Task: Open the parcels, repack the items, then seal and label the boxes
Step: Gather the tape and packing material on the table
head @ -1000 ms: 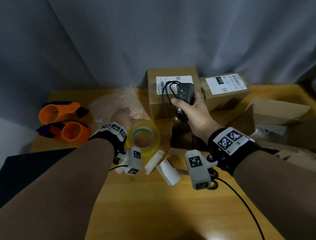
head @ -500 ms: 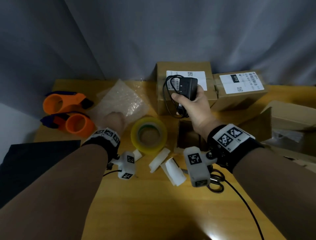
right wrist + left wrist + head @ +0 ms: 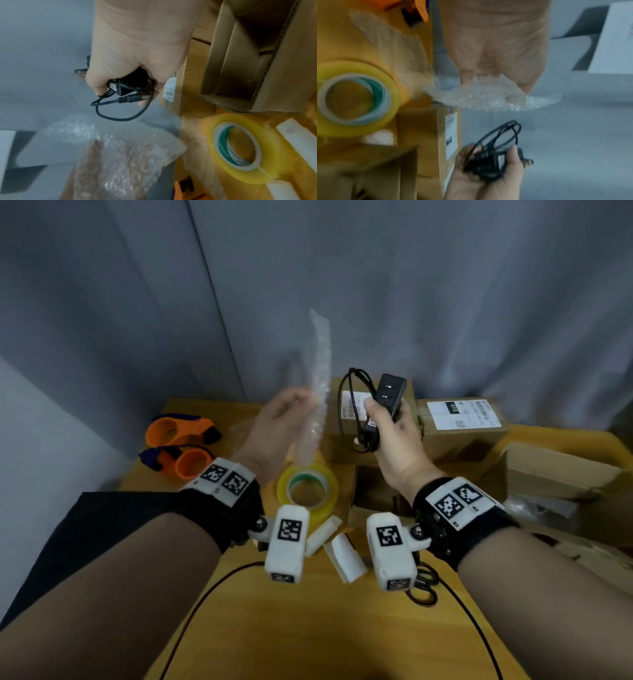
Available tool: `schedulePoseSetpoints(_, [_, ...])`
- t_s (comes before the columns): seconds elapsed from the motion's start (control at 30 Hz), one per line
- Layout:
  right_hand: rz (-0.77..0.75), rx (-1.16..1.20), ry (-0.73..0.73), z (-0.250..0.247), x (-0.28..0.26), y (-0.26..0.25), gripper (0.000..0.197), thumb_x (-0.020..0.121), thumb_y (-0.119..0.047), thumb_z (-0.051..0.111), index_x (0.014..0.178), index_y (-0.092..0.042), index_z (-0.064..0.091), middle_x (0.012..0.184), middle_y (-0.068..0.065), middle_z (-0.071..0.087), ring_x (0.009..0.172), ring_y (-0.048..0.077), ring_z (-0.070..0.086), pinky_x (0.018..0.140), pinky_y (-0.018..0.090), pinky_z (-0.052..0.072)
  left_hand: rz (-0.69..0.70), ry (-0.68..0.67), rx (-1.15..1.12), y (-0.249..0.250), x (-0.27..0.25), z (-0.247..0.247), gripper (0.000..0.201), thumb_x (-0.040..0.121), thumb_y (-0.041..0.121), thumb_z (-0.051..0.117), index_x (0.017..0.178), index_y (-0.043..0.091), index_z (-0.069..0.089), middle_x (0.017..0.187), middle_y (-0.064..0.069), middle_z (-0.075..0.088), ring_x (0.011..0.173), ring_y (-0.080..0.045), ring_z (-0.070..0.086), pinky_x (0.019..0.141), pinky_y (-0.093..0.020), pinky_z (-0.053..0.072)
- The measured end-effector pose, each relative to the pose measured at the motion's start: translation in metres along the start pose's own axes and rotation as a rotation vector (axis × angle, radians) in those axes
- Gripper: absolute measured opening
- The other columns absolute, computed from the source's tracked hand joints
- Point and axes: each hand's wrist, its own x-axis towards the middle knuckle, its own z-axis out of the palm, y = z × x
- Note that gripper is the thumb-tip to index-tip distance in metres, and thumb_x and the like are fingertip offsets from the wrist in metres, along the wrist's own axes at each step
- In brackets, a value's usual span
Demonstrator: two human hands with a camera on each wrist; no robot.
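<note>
My right hand (image 3: 387,422) grips a black power adapter (image 3: 388,400) with its coiled cable (image 3: 349,405), held up in front of two sealed labelled boxes (image 3: 459,422). The adapter (image 3: 125,86) shows in the right wrist view with its plug prongs pointing left, and again as adapter (image 3: 489,165) low in the left wrist view. My left hand (image 3: 281,419) pinches a sheet of clear bubble wrap (image 3: 317,385) lifted upright off the table; the bubble wrap (image 3: 488,97) hangs from the fingers (image 3: 524,81). An open empty box (image 3: 248,65) sits below my right hand.
A yellow tape roll (image 3: 308,489) lies mid-table, with white foam blocks (image 3: 344,556) and scissors (image 3: 423,587) nearer me. Two orange tape dispensers (image 3: 178,446) sit at the left. Another opened carton (image 3: 561,470) stands at the right. A dark mat (image 3: 85,529) covers the near left.
My left hand has lifted the bubble wrap off the table and raised it upright. My right hand has brought the adapter up slightly, beside the wrap.
</note>
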Motion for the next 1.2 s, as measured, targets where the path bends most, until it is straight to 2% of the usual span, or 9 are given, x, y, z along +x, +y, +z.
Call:
schedulePoseSetpoints(0.1, [-0.035,0.05,-0.002,-0.009,-0.014,-0.014,0.034,0.079,-0.038,0.071,0.108,-0.029,0.058,0.109,0.001,0.069,0.108,0.02,0.063,0.105,0.047,0.042,-0.104,-0.165,-0.149,0.011,-0.009,0.037,0.014,0.089,0.021,0.057,0.079,0.02,0.066,0.086,-0.006,0.064,0.079,-0.021,0.06,0.072,-0.031,0.05])
schedulePoseSetpoints(0.2, [-0.038,0.015,-0.029,-0.025,-0.029,-0.023,0.034,0.086,-0.033,0.066,0.118,-0.023,0.057,0.11,0.002,0.07,0.107,0.019,0.064,0.103,0.046,0.044,-0.202,-0.151,-0.127,0.018,-0.015,0.069,0.036,0.098,0.04,0.041,0.106,0.015,0.066,0.093,0.001,0.063,0.093,-0.018,0.059,0.088,-0.035,0.047])
schedulePoseSetpoints(0.3, [-0.082,-0.109,-0.015,-0.041,-0.039,-0.026,0.05,0.077,-0.047,0.065,0.123,-0.027,0.054,0.117,0.001,0.065,0.112,0.017,0.06,0.104,0.045,0.043,-0.255,-0.152,-0.265,0.02,-0.021,0.095,0.043,0.104,0.021,0.032,0.088,0.002,0.067,0.077,-0.004,0.065,0.073,-0.012,0.065,0.074,-0.022,0.051])
schedulePoseSetpoints(0.4, [-0.133,-0.365,-0.003,-0.055,-0.043,-0.024,0.074,0.065,-0.068,0.049,0.129,-0.031,0.046,0.136,0.0,0.048,0.128,0.017,0.044,0.11,0.046,0.034,-0.329,-0.164,-0.098,0.02,-0.027,0.113,0.04,0.101,0.024,0.04,0.13,-0.002,0.046,0.108,-0.013,0.061,0.091,-0.022,0.061,0.08,-0.031,0.049])
schedulePoseSetpoints(0.57, [-0.166,-0.92,-0.124,-0.078,-0.047,-0.022,0.085,0.081,-0.073,0.025,0.152,-0.031,0.001,0.161,-0.003,0.002,0.148,0.018,0.002,0.119,0.051,0.005,-0.414,-0.273,-0.107,0.009,-0.029,0.13,0.06,0.101,0.046,0.021,0.144,0.005,0.033,0.147,-0.015,0.039,0.133,-0.034,0.04,0.092,-0.036,0.043])
schedulePoseSetpoints(0.73, [-0.123,-1.42,-0.371,-0.093,-0.054,-0.027,0.068,0.098,-0.05,0.03,0.154,-0.025,0.0,0.158,0.002,-0.022,0.147,0.029,-0.008,0.119,0.052,0.002,-0.411,-0.343,-0.108,-0.003,-0.024,0.124,0.074,0.075,0.056,0.066,0.133,0.011,0.052,0.129,-0.017,0.058,0.122,-0.03,0.055,0.107,-0.043,0.04])
schedulePoseSetpoints(0.93, [0.012,-0.463,-0.251,-0.093,-0.061,-0.023,0.057,0.089,-0.063,0.047,0.139,-0.035,0.047,0.152,-0.006,0.034,0.14,0.016,0.03,0.117,0.05,0.022,-0.401,-0.251,-0.042,-0.005,-0.021,0.114,0.047,0.084,0.054,0.057,0.105,0.013,0.066,0.087,-0.008,0.073,0.08,-0.022,0.07,0.077,-0.036,0.053])
schedulePoseSetpoints(1.07, [0.13,-0.142,-0.339,-0.08,-0.058,-0.011,0.092,0.066,-0.08,0.058,0.144,-0.04,0.029,0.145,-0.005,0.045,0.136,0.023,0.038,0.109,0.06,0.029,-0.386,-0.157,0.026,-0.008,-0.023,0.115,0.092,0.06,0.064,0.071,0.133,0.014,0.048,0.113,-0.009,0.068,0.099,-0.025,0.068,0.089,-0.041,0.053])
schedulePoseSetpoints(1.2, [0.192,-0.188,-0.341,-0.073,-0.047,0.0,0.123,0.05,-0.067,0.082,0.149,-0.028,0.021,0.137,0.004,0.054,0.126,0.021,0.051,0.106,0.048,0.041,-0.36,-0.282,0.004,-0.009,-0.03,0.125,0.044,0.099,0.042,0.037,0.13,0.015,0.052,0.131,-0.009,0.057,0.123,-0.027,0.053,0.103,-0.032,0.039])
